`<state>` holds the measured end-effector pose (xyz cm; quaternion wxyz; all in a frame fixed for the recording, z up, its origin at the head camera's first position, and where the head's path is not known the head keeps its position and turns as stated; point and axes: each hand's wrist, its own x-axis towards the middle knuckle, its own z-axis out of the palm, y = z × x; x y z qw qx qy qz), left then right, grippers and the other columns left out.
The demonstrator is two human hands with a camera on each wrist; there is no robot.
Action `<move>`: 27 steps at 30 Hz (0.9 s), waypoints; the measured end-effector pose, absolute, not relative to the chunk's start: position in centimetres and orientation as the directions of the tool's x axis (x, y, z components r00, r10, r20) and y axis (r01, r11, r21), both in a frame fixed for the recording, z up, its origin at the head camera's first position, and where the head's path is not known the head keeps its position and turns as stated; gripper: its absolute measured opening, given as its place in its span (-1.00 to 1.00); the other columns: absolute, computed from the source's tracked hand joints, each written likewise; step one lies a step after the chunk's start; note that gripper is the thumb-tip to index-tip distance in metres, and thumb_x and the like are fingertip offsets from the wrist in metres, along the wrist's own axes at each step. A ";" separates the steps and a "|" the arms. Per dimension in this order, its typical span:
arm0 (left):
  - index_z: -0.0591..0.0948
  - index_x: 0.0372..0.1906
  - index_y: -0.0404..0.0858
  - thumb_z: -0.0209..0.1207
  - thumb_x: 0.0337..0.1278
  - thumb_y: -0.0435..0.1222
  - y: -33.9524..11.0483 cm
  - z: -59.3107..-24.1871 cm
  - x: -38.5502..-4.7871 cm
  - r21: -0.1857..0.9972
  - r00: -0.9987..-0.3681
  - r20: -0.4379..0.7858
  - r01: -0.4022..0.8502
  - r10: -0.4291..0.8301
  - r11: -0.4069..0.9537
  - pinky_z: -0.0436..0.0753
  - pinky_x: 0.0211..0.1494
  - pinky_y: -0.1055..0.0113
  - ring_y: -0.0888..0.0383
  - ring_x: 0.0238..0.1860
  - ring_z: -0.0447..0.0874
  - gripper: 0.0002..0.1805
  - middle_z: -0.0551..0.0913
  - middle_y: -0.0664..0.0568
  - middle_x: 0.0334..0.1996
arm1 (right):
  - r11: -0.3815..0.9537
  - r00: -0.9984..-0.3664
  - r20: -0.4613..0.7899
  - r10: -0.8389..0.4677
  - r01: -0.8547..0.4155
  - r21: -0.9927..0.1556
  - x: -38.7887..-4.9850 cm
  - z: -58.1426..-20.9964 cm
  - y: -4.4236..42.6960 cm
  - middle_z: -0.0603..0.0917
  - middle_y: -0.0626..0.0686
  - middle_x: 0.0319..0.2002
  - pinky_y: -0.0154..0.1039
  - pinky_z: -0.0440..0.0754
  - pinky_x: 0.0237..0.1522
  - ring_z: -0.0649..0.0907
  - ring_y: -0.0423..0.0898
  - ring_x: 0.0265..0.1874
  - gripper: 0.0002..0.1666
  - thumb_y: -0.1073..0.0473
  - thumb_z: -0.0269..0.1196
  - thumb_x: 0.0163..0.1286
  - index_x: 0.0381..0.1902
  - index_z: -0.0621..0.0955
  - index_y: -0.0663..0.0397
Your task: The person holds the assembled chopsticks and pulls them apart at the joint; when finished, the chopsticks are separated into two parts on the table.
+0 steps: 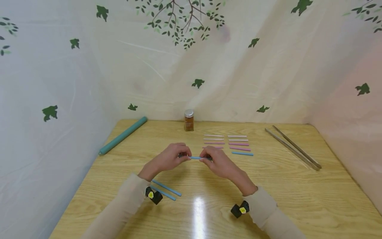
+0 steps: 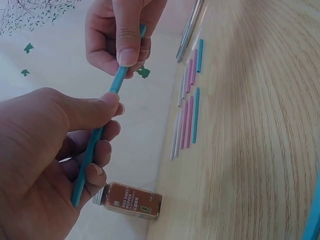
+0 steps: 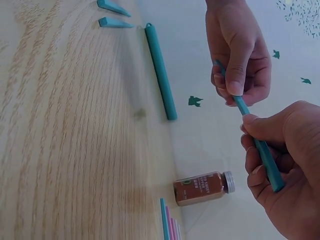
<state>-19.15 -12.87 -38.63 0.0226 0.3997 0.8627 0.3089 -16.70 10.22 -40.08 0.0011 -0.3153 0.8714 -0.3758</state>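
Observation:
A slim blue stick is held level in front of the body, one hand on each half. My left hand grips the left part, thumb on top and fingers curled beneath. The other part is pinched by my right hand. In the left wrist view a thin line crosses the stick between the two thumbs. Beyond the hands lie two groups of sticks, white, pink and blue. The left group's blue stick shows only in the left wrist view.
Two more blue sticks lie beside the left forearm. A red pepper jar stands at the back edge. A green rod lies at the far left, metal tongs at the right. Patterned cloth hangs around the table.

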 end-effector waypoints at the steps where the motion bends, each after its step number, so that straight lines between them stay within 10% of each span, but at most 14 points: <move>1: 0.65 -0.29 -0.20 0.20 0.23 -0.30 -12.8 -38.6 -19.1 0.551 -0.680 0.212 0.677 0.702 0.488 0.49 -0.31 0.46 0.32 -0.41 0.43 -0.94 0.55 0.10 -0.40 | 0.519 -0.801 0.239 -0.548 -0.550 -0.654 -16.7 -40.1 10.3 0.53 -0.08 -0.41 -0.35 0.44 -0.41 0.43 -0.23 -0.48 -0.95 0.21 0.18 0.40 -0.27 0.59 0.03; 27: 0.64 -0.34 -0.22 0.20 0.23 -0.34 -12.2 -38.9 -19.1 0.546 -0.671 0.268 0.697 0.692 0.464 0.51 -0.35 0.45 0.28 -0.45 0.45 -0.94 0.52 0.08 -0.44 | 0.502 -0.775 0.317 -0.547 -0.607 -0.616 -16.6 -40.4 11.7 0.53 -0.09 -0.40 -0.34 0.48 -0.39 0.44 -0.25 -0.46 -0.94 0.22 0.17 0.40 -0.30 0.57 0.05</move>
